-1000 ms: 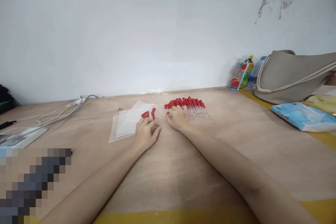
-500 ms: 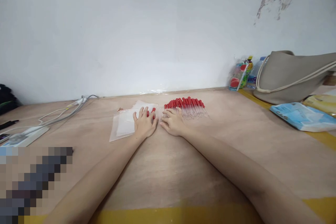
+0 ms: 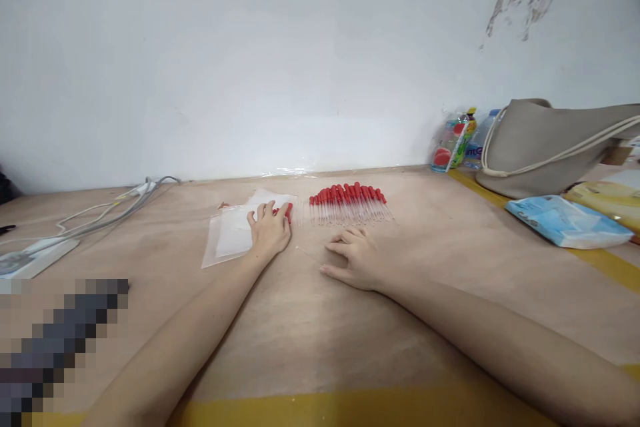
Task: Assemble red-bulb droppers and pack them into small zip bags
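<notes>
A row of glass droppers with red bulbs (image 3: 347, 203) lies side by side on the wooden table (image 3: 310, 333), near the wall. Left of the row, my left hand (image 3: 270, 230) lies flat with its fingers spread. It covers a few loose red-bulbed droppers (image 3: 288, 211) at the edge of some clear plastic bags (image 3: 227, 240). My right hand (image 3: 353, 260) rests on the table a little in front of the row, palm down, fingers loosely stretched out. It holds nothing and is clear of the droppers.
Grey cables (image 3: 115, 210) and a white power strip (image 3: 30, 259) lie at the left. At the right stand bottles (image 3: 453, 143), a beige bag (image 3: 550, 147) and a blue wipes pack (image 3: 565, 221). Yellow tape (image 3: 350, 410) marks the front edge.
My right hand has drawn back from the dropper row toward me. My left hand opened flat and slid forward onto the loose droppers by the bags.
</notes>
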{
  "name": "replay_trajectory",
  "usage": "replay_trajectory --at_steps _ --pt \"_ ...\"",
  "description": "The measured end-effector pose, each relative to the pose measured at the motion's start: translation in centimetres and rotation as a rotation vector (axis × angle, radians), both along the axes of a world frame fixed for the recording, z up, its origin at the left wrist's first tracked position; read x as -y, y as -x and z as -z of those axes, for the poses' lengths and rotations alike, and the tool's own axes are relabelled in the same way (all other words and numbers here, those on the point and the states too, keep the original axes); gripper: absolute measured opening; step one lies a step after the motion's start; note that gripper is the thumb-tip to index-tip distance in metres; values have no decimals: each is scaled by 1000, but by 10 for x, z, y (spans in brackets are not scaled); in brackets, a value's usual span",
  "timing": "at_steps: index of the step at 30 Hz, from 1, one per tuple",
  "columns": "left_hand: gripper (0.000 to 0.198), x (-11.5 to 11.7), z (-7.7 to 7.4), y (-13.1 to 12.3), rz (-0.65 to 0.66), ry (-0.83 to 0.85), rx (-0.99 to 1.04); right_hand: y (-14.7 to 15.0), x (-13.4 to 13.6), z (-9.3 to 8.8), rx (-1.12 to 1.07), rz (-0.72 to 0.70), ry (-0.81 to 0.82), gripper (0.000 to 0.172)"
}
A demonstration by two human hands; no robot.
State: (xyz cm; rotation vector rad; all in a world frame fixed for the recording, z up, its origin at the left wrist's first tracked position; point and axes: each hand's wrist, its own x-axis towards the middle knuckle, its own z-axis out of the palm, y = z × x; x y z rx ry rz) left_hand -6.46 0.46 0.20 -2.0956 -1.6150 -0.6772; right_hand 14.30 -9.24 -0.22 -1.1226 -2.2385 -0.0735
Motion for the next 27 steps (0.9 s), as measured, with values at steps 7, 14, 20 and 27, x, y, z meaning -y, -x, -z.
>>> replay_trajectory --at_steps 7,14,20,27 --pt "27 1 2 4 14 6 -23 2 -5 7 -50 -66 17 16" --pt "31 5 1 6 85 26 -26 8 -7 4 -31 -50 83 23" --pt "19 1 1 7 86 57 29 26 -11 5 -87 -12 115 13" --pt "15 19 -1 7 332 4 144 5 -11 7 -255 55 135 6"
